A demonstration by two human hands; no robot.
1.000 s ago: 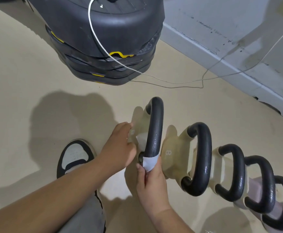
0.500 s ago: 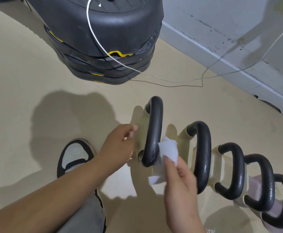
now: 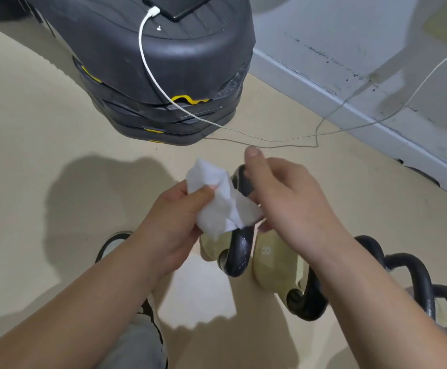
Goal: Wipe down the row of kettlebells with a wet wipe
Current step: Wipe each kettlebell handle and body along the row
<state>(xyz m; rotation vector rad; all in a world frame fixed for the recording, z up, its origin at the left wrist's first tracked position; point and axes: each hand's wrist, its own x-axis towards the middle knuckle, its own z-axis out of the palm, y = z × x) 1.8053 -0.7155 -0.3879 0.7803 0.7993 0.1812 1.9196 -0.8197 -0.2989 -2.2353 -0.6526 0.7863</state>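
Note:
A row of cream kettlebells with black handles runs from centre to lower right. The first kettlebell lies under my hands, its handle glistening wet. Beside it is the second kettlebell, marked 8, and further handles trail off to the right. A crumpled white wet wipe is stretched between both hands just above the first handle. My left hand grips its left side with thumb and fingers. My right hand pinches its right corner, thumb raised.
A stack of black step platforms with yellow marks stands ahead, with a phone and white charging cable on top. The cable trails over the beige floor to the grey wall. My shoe is at lower left.
My right hand lifted the wipe off the first handle. My left hand left the kettlebell body and took hold of the wipe, so both hands now hold it above the handle.

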